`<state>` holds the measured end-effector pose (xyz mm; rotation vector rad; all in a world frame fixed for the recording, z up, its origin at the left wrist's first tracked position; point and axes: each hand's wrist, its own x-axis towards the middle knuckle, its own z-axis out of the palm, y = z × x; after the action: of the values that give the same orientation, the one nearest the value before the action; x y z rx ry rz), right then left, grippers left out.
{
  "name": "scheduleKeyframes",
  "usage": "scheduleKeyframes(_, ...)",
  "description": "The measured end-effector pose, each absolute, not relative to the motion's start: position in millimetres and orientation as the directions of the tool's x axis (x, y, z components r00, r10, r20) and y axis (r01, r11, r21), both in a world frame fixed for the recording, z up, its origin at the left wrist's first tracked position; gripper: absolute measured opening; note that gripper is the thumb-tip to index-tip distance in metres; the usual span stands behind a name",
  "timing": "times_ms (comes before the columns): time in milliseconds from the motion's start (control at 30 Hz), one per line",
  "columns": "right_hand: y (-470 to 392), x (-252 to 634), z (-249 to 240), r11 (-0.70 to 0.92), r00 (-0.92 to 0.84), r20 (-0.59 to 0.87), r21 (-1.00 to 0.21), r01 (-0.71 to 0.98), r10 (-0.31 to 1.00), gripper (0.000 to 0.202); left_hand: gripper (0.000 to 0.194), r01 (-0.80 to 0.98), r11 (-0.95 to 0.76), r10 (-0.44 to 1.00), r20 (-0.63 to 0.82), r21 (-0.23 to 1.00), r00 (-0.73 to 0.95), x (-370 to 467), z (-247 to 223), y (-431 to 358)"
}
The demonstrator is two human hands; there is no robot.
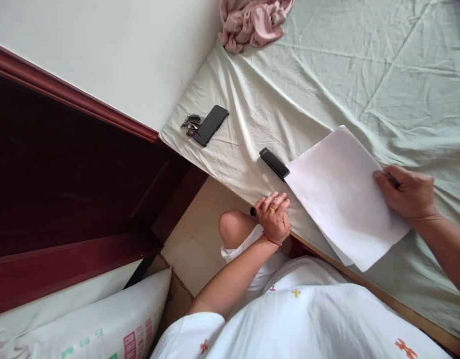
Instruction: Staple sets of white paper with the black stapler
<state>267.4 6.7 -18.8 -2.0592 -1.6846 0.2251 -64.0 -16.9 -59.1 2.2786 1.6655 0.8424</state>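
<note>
White, unlined paper sheets (342,194) lie slightly out of line with one another on the pale green fabric cover (312,99) of a raised surface, near its front edge. The right hand (409,192) is at the sheets' right side, fingers curled closed around a small dark object (392,180), of which only part is visible. The thumb lies along the sheets' edge; whether the fingers also pinch the paper cannot be determined.

The left hand (273,214), wearing a gold-coloured ring and a red cord bracelet, is at the front edge of the cover, apart from the paper. Its fingers are close together and bent; the palm is hidden, so whether it grips anything cannot be told.

A black, oblong stapler (274,163) lies on the cover, its near end meeting the sheets' left corner. Well apart to the left, a black rectangular smartphone (212,124) lies against a bunch of metal keys (192,123). Crumpled dusty-pink cloth (254,22) rests at the far side, beside the plain white wall (121,55).
</note>
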Motion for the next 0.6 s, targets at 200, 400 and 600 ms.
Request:
scheduleKeyframes(200,8.1,267.3,-15.4,-0.106,0.203,0.180,-0.440,0.892,0.963,0.027,0.034,0.800,-0.369,0.898,0.404,0.473,0.175,-62.4,-60.6,-17.1)
scheduleKeyframes(400,8.3,268.9,-15.2,-0.077,0.171,0.178,-0.438,0.896,0.969,0.027,0.032,0.786,-0.349,0.912,0.377,0.510,0.160,-62.7,-60.8,-16.6)
scheduleKeyframes(600,8.9,270.9,-19.0,-0.071,0.175,0.196,-0.445,0.893,0.965,0.029,0.031,0.789,-0.378,0.885,0.438,0.485,0.155,-62.4,-61.7,-15.9)
